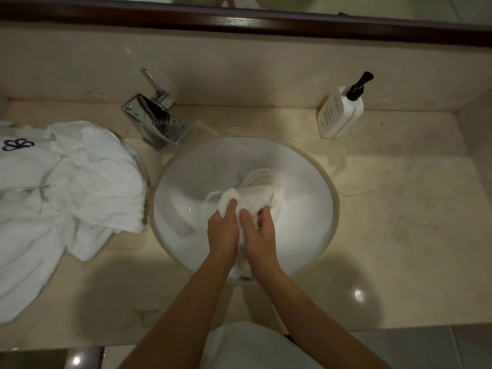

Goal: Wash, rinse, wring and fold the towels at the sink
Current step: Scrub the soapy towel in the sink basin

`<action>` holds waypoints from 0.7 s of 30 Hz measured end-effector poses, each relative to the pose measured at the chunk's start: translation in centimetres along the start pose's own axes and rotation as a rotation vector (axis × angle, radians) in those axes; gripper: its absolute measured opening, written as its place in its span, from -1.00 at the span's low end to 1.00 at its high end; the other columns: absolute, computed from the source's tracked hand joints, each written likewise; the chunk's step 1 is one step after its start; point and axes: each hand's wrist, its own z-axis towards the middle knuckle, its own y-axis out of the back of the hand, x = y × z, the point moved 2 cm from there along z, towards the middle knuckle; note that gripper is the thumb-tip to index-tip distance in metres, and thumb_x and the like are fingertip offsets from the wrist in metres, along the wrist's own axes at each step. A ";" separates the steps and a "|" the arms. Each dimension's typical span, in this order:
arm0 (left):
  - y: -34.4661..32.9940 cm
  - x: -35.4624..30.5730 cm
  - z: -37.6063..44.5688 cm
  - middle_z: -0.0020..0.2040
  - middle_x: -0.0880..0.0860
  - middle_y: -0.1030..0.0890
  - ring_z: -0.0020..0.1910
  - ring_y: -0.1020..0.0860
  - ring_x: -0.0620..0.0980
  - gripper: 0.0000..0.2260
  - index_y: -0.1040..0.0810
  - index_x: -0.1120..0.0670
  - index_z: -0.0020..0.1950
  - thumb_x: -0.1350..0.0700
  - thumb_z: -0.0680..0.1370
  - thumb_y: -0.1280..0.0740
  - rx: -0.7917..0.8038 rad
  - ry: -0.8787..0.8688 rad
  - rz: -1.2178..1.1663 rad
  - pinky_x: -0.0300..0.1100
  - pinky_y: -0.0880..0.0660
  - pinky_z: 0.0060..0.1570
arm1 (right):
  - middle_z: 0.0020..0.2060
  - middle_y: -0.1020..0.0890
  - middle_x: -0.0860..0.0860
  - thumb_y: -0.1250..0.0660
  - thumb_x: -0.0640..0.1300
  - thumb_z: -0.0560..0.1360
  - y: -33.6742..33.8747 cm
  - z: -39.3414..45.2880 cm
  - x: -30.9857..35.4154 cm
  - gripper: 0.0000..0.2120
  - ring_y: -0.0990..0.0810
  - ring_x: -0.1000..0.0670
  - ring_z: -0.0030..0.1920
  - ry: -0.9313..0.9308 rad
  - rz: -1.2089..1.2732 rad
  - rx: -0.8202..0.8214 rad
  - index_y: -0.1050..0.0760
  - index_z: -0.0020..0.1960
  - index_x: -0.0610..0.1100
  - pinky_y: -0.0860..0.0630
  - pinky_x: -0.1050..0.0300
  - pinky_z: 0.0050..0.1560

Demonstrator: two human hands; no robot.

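Looking down over the round white sink basin (306, 182), I log both of my hands inside it, side by side and touching at the near half of the bowl. Item one: a white washcloth (255, 193), bunched and wet-looking, lying in the middle of the basin and trailing toward its far side. My left hand (223, 230) has its fingers curled into the cloth's left fold; my right hand (259, 230) pinches the right fold, thumb on top, so each hand grips the same cloth. Item two: a heap of white towels (69, 187) piled on the counter to the left, its edge just beside the basin rim, one piece bearing a dark blue embroidered emblem (17, 144). Item three: a chrome faucet (157, 123) with a raised lever handle, set at the basin's far left. Item four: a white pump bottle (342, 110) with a black pump head, standing on the beige marble counter (399, 222) at far right, well apart from the basin; its label print is too small to read. A dark wooden mirror frame (239, 21) runs along the top.
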 end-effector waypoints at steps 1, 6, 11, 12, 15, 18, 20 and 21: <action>-0.1 0.0 -0.7 0.00 0.03 -0.68 -0.04 -0.64 -0.01 -0.69 -0.59 0.04 0.13 -0.16 0.59 -0.26 -0.007 -0.053 0.035 -0.06 -0.60 0.04 | 0.07 -0.63 0.12 -0.27 -0.02 0.64 0.1 0.6 0.2 -0.84 -0.64 0.16 0.06 -0.001 -0.001 -0.038 -0.46 0.20 0.03 -0.60 0.22 0.06; -0.7 -2.7 -3.0 -0.17 -0.05 -0.59 -0.19 -0.56 -0.14 -0.76 -0.56 0.08 -0.04 -0.08 0.61 -0.28 -0.068 -0.498 0.389 -0.39 -0.42 -0.19 | 0.09 -0.64 -0.10 -0.22 -0.01 0.63 0.1 1.6 0.0 -0.72 -0.64 -0.17 0.10 -0.203 0.233 -0.192 -0.47 0.23 -0.16 -0.60 -0.14 0.10; -0.1 -4.1 -2.0 -0.19 -0.06 -0.60 -0.21 -0.55 -0.16 -0.76 -0.62 0.06 -0.06 -0.02 0.65 -0.23 -0.069 -0.478 0.386 -0.39 -0.46 -0.21 | 0.05 -0.65 -0.04 -0.24 -0.03 0.61 -0.9 2.2 1.4 -0.77 -0.64 -0.09 0.04 -0.164 0.184 -0.282 -0.48 0.23 -0.06 -0.59 -0.10 0.17; -0.5 -3.4 -2.6 -0.16 -0.06 -0.62 -0.22 -0.55 -0.24 -0.75 -0.63 0.08 0.02 -0.01 0.65 -0.22 -0.032 -0.545 0.447 -0.45 -0.46 -0.23 | 0.03 -0.67 -0.07 -0.26 -0.06 0.59 -0.6 3.4 1.7 -0.78 -0.66 -0.12 0.01 -0.204 0.238 -0.300 -0.50 0.20 -0.08 -0.61 -0.14 0.15; -0.7 -1.6 -3.7 -0.20 -0.03 -0.66 -0.23 -0.61 -0.17 -0.67 -0.64 0.10 0.02 -0.09 0.64 -0.18 0.042 -0.678 0.554 -0.18 -0.59 -0.14 | 0.01 -0.69 -0.13 -0.27 -0.12 0.56 0.7 4.6 0.8 -0.77 -0.69 -0.15 -0.03 -0.319 0.361 -0.287 -0.54 0.19 -0.13 -0.65 -0.12 0.01; -1.5 -1.1 -3.3 -0.20 -0.01 -0.67 -0.21 -0.63 -0.06 -0.63 -0.66 0.08 -0.01 -0.10 0.60 -0.14 0.145 -0.819 0.676 -0.11 -0.57 -0.13 | -0.02 -0.62 -0.12 -0.15 -0.11 0.67 1.2 3.5 -0.5 -0.66 -0.62 -0.07 -0.11 -0.413 0.403 -0.216 -0.43 0.36 -0.27 -0.55 0.02 -0.17; -1.6 -1.8 -1.8 -0.18 -0.01 -0.63 -0.20 -0.58 -0.04 -0.68 -0.65 0.01 0.00 -0.09 0.63 -0.15 0.041 -0.772 0.774 -0.15 -0.47 -0.16 | -0.03 -0.65 -0.14 -0.19 -0.02 0.65 0.2 2.9 -1.0 -0.62 -0.65 -0.09 -0.04 -0.457 0.475 -0.129 -0.47 0.37 -0.21 -0.59 0.01 -0.06; -1.3 -2.3 -0.6 -0.18 -0.03 -0.61 -0.19 -0.57 -0.03 -0.70 -0.62 -0.03 -0.05 -0.12 0.63 -0.15 -0.015 -0.685 0.776 -0.16 -0.44 -0.17 | 0.01 -0.68 -0.17 -0.25 0.05 0.59 -0.5 2.9 -1.3 -0.58 -0.68 -0.11 0.01 -0.476 0.478 -0.114 -0.51 0.33 -0.17 -0.62 -0.02 0.02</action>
